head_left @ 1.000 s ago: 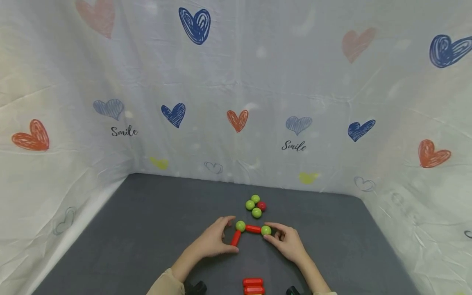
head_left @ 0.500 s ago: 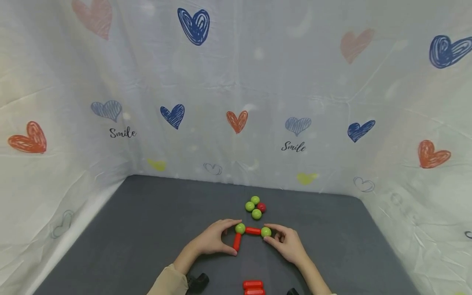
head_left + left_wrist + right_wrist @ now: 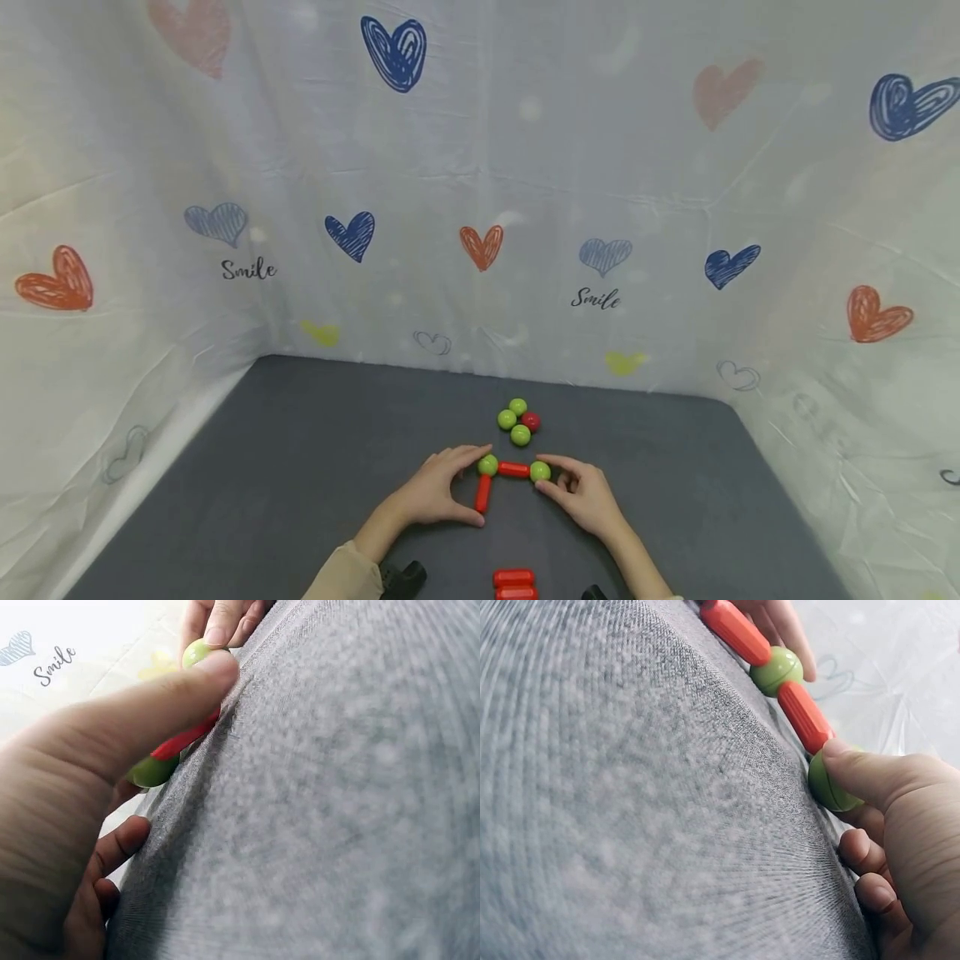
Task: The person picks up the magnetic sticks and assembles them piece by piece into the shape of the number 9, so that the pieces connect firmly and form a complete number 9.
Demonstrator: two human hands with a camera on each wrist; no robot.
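Two red rods and two green balls lie joined in a bent chain on the dark table. My left hand [image 3: 435,487] spans the near red rod [image 3: 482,493], its index finger at the left green ball [image 3: 488,465] and thumb at the rod's near end. My right hand [image 3: 585,492] pinches the right green ball [image 3: 540,472] between thumb and index finger. Between the balls lies the second red rod [image 3: 513,470]. In the left wrist view, my left thumb [image 3: 172,694] hides part of the chain. The right wrist view shows my right thumb [image 3: 862,772] on its ball.
Beyond the chain sit several loose balls, among them a green ball [image 3: 521,435] and a red ball [image 3: 530,421]. Loose red rods [image 3: 513,577] lie at the near edge of the view. A white curtain with hearts [image 3: 480,175] stands around the grey table [image 3: 337,433].
My left index finger has come up to the left ball and the thumb has shifted nearer to me. The near rod has swung to point more straight toward me. My right hand stays at its ball.
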